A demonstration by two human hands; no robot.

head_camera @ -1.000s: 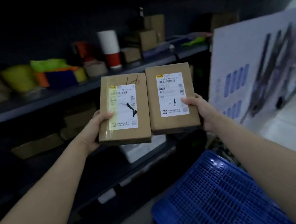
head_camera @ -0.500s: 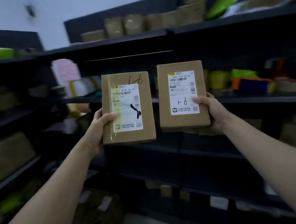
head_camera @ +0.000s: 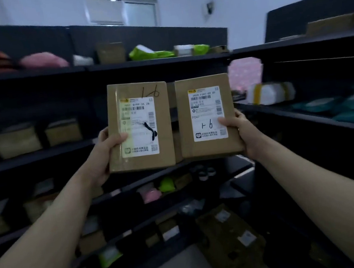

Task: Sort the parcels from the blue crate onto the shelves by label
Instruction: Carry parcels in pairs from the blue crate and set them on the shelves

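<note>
Left hand [head_camera: 103, 157]: a flat brown cardboard parcel [head_camera: 139, 125] is gripped, left of frame centre.
Right hand [head_camera: 242, 133]: a second labelled brown cardboard parcel [head_camera: 207, 116] is gripped just beside it.

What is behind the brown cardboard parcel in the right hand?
A brown sliver shows past its left edge, perhaps another box. The rest, and the right hand's fingers, are covered.

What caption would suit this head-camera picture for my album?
Left hand grips the left parcel, right hand the right parcel, both hand-marked 1-6, before dark stocked shelves.
</note>
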